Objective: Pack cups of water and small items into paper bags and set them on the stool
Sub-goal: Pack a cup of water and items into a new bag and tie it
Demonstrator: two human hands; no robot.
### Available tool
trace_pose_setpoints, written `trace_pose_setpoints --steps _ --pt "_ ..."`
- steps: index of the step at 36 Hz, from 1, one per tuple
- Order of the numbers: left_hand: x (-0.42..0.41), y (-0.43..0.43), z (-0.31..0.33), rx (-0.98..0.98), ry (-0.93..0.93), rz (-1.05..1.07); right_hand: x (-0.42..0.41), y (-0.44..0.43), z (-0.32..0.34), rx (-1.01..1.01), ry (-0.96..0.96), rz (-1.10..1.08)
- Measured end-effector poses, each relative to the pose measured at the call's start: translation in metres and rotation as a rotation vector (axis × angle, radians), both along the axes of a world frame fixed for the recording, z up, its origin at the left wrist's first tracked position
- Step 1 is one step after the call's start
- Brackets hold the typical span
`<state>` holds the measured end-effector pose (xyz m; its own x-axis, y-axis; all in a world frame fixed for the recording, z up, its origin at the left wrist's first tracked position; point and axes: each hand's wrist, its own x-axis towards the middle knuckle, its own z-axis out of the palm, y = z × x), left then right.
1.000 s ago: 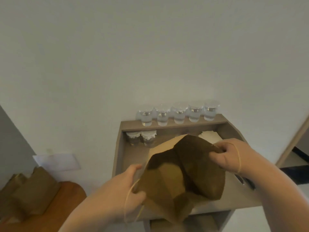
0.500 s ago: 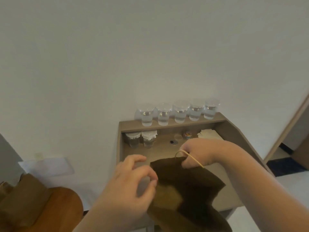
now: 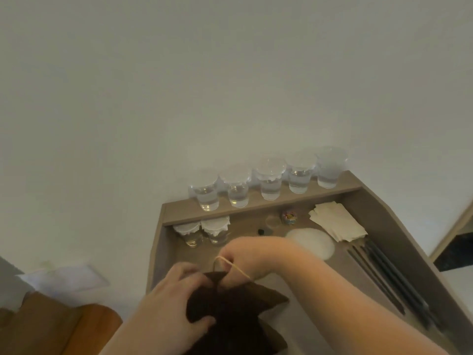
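A brown paper bag [image 3: 238, 313] stands on the desk surface in front of me, its top gathered. My left hand [image 3: 174, 301] grips the bunched neck of the bag from the left. My right hand [image 3: 248, 257] pinches a tan rubber band [image 3: 231, 265] just above the bag's top. Several clear cups of water [image 3: 271, 185] stand in a row on the raised back ledge. Two cups covered with white paper [image 3: 202, 231] sit below the ledge at the left.
On the grey desk [image 3: 358, 278] lie a stack of napkins [image 3: 337, 221], a white round lid [image 3: 311, 242], a small colourful ball [image 3: 289, 217] and dark straws [image 3: 389, 275]. A wooden stool [image 3: 84, 329] with a paper bag [image 3: 30, 326] stands at lower left.
The open bag has been closed and bunched at its top. My left hand moved onto the bag's neck, and my right hand came in over it with the rubber band.
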<state>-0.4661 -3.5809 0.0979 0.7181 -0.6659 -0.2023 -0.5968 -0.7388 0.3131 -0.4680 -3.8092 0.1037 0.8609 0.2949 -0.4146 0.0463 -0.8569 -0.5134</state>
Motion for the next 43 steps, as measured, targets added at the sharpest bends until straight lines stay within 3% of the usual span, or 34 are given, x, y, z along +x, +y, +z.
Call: trace_pose_setpoints --steps 7,13,18,21,24,27,31,35,43 --pt "0.008 -0.020 -0.010 0.051 0.047 0.034 0.017 -0.068 -0.008 0.410 0.099 -0.080" --pt "0.008 -0.013 -0.011 0.049 0.031 0.189 0.038 -0.069 -0.002 0.226 -0.155 -0.192" --pt "0.018 -0.011 -0.006 0.014 0.019 0.227 0.080 -0.051 0.050 0.315 -0.397 -0.274" --pt "0.031 -0.006 -0.004 0.021 0.041 0.227 0.119 -0.041 0.070 0.173 -0.497 -0.292" --pt "0.043 -0.002 -0.008 0.042 0.081 0.154 0.155 -0.031 0.083 -0.106 -0.580 -0.291" --pt "0.051 0.000 -0.012 0.030 0.084 0.093 0.184 -0.018 0.087 -0.344 -0.509 -0.291" --pt "0.060 0.002 -0.018 -0.024 0.053 0.069 0.206 -0.005 0.076 -0.517 -0.321 -0.267" --pt "0.067 0.005 -0.018 -0.020 0.026 0.023 0.224 0.001 0.062 -0.589 -0.177 -0.322" --pt "0.077 0.009 -0.015 -0.015 0.111 -0.064 0.253 0.001 0.043 -0.601 -0.104 -0.320"
